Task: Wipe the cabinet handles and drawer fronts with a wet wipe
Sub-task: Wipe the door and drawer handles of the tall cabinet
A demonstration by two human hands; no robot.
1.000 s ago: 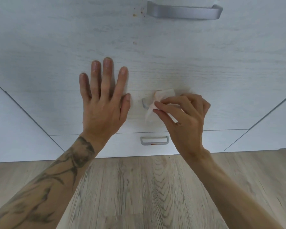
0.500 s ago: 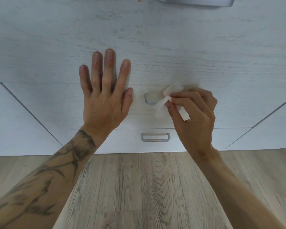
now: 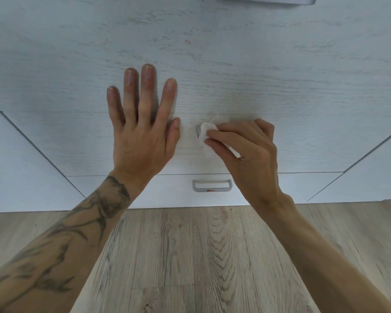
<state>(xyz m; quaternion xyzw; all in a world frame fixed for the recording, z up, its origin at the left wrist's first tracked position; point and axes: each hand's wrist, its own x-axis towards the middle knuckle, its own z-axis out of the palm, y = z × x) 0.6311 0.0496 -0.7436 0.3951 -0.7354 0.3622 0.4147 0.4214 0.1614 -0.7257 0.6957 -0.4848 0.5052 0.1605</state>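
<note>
A pale wood-grain drawer front (image 3: 246, 71) fills the upper view. My right hand (image 3: 246, 150) is shut on a white wet wipe (image 3: 205, 137) and presses it over the left end of the middle grey handle (image 3: 198, 130), most of which is hidden by the hand and wipe. My left hand (image 3: 142, 134) lies flat on the same drawer front, fingers spread, just left of the handle. The bottom drawer (image 3: 167, 190) has a small grey handle (image 3: 211, 185) with a reddish spot on it. Only the lower edge of the top handle (image 3: 264, 0) shows.
A few small brown specks (image 3: 187, 41) mark the drawer front above my hands. Plain white cabinet panels (image 3: 16, 168) flank the drawers on both sides. Wood-look flooring (image 3: 201, 256) runs below the cabinet base.
My right hand slid the wipe leftwards along the middle handle to its left end. The view tilted down slightly, so the top handle is almost out of frame. The left hand stayed put.
</note>
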